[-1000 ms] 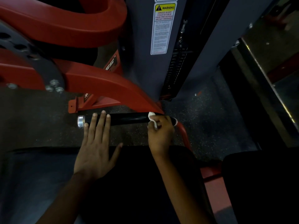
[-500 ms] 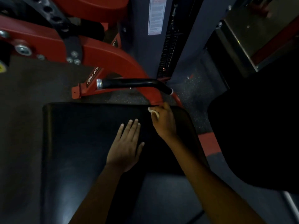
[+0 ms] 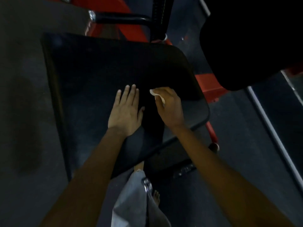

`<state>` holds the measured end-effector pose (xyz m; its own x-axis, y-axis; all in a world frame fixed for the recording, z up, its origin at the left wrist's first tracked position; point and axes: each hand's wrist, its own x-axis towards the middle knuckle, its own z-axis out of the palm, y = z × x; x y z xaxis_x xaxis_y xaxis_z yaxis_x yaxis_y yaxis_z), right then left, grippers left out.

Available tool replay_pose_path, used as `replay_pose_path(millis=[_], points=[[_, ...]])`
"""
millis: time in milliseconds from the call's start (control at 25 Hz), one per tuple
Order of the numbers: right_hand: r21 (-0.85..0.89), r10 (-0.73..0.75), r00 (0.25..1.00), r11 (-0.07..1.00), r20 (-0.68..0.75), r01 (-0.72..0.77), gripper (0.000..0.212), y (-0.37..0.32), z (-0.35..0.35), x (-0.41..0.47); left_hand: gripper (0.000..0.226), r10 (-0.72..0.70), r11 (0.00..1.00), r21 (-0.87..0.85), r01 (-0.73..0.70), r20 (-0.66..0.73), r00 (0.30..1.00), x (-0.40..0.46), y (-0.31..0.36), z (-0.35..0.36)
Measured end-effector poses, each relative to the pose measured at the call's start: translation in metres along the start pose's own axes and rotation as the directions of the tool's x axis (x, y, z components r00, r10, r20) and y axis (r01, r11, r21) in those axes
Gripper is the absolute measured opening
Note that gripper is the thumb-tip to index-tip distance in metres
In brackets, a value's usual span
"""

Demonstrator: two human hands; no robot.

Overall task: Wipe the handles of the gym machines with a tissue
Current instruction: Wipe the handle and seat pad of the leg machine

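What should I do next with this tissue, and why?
Probably reach the right hand, which pinches the tissue, toward another handle. Both hands are over the black seat pad, the left hand lies flat, and the black grip is far ahead, untouched.

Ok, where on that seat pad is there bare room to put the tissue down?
The black seat pad is bare along its far half, between the black handle and the fingertips, and on its left side beside the left hand. It is crowded at the near right, where the right hand pinches the tissue.
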<state>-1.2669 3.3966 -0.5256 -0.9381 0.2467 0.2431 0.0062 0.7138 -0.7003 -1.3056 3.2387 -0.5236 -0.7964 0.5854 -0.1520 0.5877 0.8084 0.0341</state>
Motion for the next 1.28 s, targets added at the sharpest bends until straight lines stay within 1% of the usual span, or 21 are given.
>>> replay_pose_path(millis=[120, 200, 320, 400, 440, 520, 600, 640, 720, 760, 840, 960, 1000, 1040, 1080, 1120, 1160, 1200, 1280], points=[[0.025, 0.028, 0.997, 0.999, -0.069, -0.027, 0.023, -0.014, -0.041, -0.067, 0.065, 0.078, 0.997, 0.005, -0.078, 0.022, 0.997, -0.06, 0.015, 0.001], [0.014, 0.081, 0.994, 0.997, -0.073, -0.081, 0.023, -0.02, -0.059, -0.109, 0.066, 0.121, 0.992, 0.022, -0.122, 0.04, 0.992, -0.08, 0.019, -0.001], [-0.021, 0.15, 0.988, 0.988, -0.02, -0.151, 0.024, -0.029, -0.054, -0.156, 0.066, 0.125, 0.992, 0.023, -0.126, 0.044, 0.991, -0.083, 0.02, -0.003], [-0.005, 0.165, 0.986, 0.986, -0.03, -0.165, 0.025, -0.037, -0.046, -0.176, 0.063, 0.134, 0.991, 0.021, -0.135, 0.047, 0.99, -0.083, 0.019, -0.001], [-0.007, 0.166, 0.985, 0.986, -0.049, -0.166, 0.025, -0.04, -0.045, -0.183, 0.061, 0.165, 0.986, 0.014, -0.166, 0.057, 0.985, -0.085, 0.02, 0.0], [-0.053, 0.152, 0.984, 0.986, -0.092, -0.158, 0.027, -0.049, -0.049, -0.195, 0.059, 0.288, 0.956, 0.022, -0.291, 0.091, 0.953, -0.09, 0.021, 0.0], [-0.138, 0.131, 0.986, 0.98, -0.108, -0.145, 0.029, -0.064, -0.052, -0.21, 0.062, 0.396, 0.915, 0.036, -0.403, 0.124, 0.91, -0.095, 0.02, 0.0], [-0.175, 0.116, 0.988, 0.976, -0.098, -0.132, 0.03, -0.075, -0.05, -0.217, 0.063, 0.414, 0.906, 0.031, -0.421, 0.129, 0.901, -0.096, 0.02, -0.001], [-0.262, 0.058, 0.998, 0.963, -0.023, -0.062, 0.031, -0.094, -0.039, -0.231, 0.063, 0.419, 0.906, 0.006, -0.423, 0.121, 0.9, -0.096, 0.019, -0.002], [-0.304, 0.024, 0.999, 0.953, 0.02, -0.017, 0.031, -0.099, -0.032, -0.238, 0.063, 0.418, 0.907, -0.003, -0.421, 0.115, 0.901, -0.095, 0.018, -0.001], [-0.356, -0.015, 0.998, 0.934, 0.057, 0.034, 0.033, -0.097, -0.028, -0.242, 0.067, 0.424, 0.906, -0.043, -0.422, 0.118, 0.898, -0.094, 0.017, -0.003], [-0.386, -0.043, 0.998, 0.921, 0.053, 0.06, 0.032, -0.075, -0.044, -0.233, 0.086, 0.457, 0.889, -0.122, -0.441, 0.185, 0.87, -0.093, 0.015, -0.011], [-0.392, -0.01, 1.0, 0.92, 0.025, 0.019, 0.031, -0.066, -0.053, -0.228, 0.095, 0.48, 0.877, -0.123, -0.465, 0.208, 0.852, -0.093, 0.015, -0.014], [-0.371, 0.061, 0.998, 0.926, -0.025, -0.066, 0.03, -0.053, -0.063, -0.225, 0.104, 0.505, 0.863, -0.119, -0.491, 0.229, 0.832, -0.092, 0.015, -0.016], [-0.378, 0.143, 0.985, 0.91, -0.097, -0.17, 0.028, -0.038, -0.073, -0.221, 0.111, 0.525, 0.85, -0.114, -0.514, 0.244, 0.815, -0.093, 0.015, -0.017], [-0.397, 0.2, 0.969, 0.885, -0.148, -0.243, 0.026, -0.019, -0.083, -0.218, 0.117, 0.536, 0.843, -0.107, -0.528, 0.251, 0.806, -0.093, 0.014, -0.017], [-0.422, 0.252, 0.954, 0.856, -0.162, -0.298, 0.026, -0.004, -0.093, -0.214, 0.12, 0.54, 0.84, -0.102, -0.532, 0.252, 0.803, -0.093, 0.014, -0.017], [-0.454, 0.299, 0.944, 0.828, -0.141, -0.33, 0.027, 0.013, -0.101, -0.211, 0.122, 0.54, 0.84, -0.1, -0.533, 0.252, 0.803, -0.093, 0.014, -0.016], [-0.436, 0.366, 0.925, 0.82, -0.1, -0.371, 0.026, 0.031, -0.113, -0.203, 0.123, 0.545, 0.837, -0.106, -0.537, 0.254, 0.799, -0.092, 0.014, -0.017]])
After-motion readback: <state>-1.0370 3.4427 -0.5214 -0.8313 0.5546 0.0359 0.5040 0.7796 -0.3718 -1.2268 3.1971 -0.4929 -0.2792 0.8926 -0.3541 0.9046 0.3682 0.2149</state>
